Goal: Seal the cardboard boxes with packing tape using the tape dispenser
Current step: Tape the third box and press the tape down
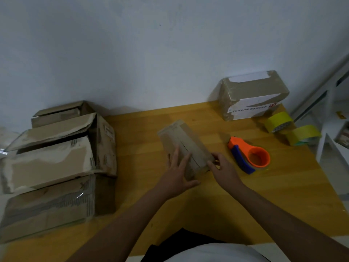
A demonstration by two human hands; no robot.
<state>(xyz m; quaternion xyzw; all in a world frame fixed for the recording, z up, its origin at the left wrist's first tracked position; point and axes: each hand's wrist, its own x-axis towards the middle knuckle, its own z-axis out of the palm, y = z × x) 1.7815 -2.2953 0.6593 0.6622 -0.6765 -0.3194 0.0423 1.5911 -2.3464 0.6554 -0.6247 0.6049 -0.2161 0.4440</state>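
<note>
A small brown cardboard box [184,140] lies in the middle of the wooden table, its top flaps meeting at a seam. My left hand [178,172] presses flat on the box's near end, thumb wrapped around its front corner. My right hand [223,170] pinches the box's right near corner. An orange and blue tape dispenser [249,156] rests on the table just right of my right hand, untouched.
Several worn, open cardboard boxes [56,159] are stacked at the left. A taped box [253,95] stands against the wall at the back right. Two yellow tape rolls [291,127] sit near the table's right edge [324,174]. A white frame stands further right.
</note>
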